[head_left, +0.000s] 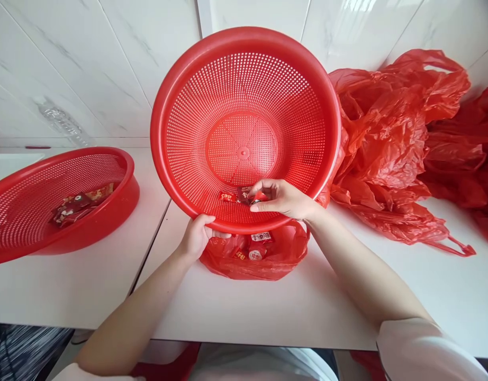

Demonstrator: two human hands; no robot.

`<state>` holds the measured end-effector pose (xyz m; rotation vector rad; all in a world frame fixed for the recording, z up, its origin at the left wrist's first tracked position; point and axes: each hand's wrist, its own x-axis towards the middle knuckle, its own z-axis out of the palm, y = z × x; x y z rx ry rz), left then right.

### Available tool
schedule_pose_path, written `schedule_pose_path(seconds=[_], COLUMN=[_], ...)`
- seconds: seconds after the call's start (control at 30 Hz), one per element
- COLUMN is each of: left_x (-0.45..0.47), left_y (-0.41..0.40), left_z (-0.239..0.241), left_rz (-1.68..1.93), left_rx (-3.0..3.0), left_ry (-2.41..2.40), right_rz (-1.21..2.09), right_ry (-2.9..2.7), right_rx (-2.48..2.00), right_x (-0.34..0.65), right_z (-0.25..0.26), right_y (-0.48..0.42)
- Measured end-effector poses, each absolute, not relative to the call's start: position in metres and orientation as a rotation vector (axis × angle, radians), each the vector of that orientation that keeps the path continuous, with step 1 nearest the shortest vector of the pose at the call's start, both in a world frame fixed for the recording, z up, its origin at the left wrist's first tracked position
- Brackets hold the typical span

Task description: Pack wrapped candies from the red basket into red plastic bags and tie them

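A large red plastic colander (244, 121) is tilted toward me above the table. My left hand (198, 235) grips its lower rim. Inside the colander, near that rim, my right hand (281, 201) pinches a small red wrapped packet (260, 197). Beside its fingers lie another red packet (227, 197) and a dark packet (243, 194). Just under the rim sits an opened red plastic bag (268, 267). It holds several small wrapped snacks (258, 250), partly covered by the colander.
A second red colander (109, 211) stands at the left with several packets (79, 206) inside. Filled-looking red plastic bags (390, 137) crowd the right side of the white table (244, 312). A clear bottle (63, 121) is by the tiled wall (120, 63).
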<state>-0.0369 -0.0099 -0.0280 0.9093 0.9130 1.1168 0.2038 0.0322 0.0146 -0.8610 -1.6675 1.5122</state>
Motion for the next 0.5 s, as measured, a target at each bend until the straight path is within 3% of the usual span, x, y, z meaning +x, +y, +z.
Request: schedule_pose_path(seconds=[0.5], left_x=[-0.039], left_y=[-0.009], left_z=[-0.031], left_rz=[1.108], left_rx=[0.928], left_ry=[0.915], right_rz=[1.316], right_ry=[-1.696], right_rx=[-1.042], right_x=[0.203], right_z=[0.003], right_y=[0.038])
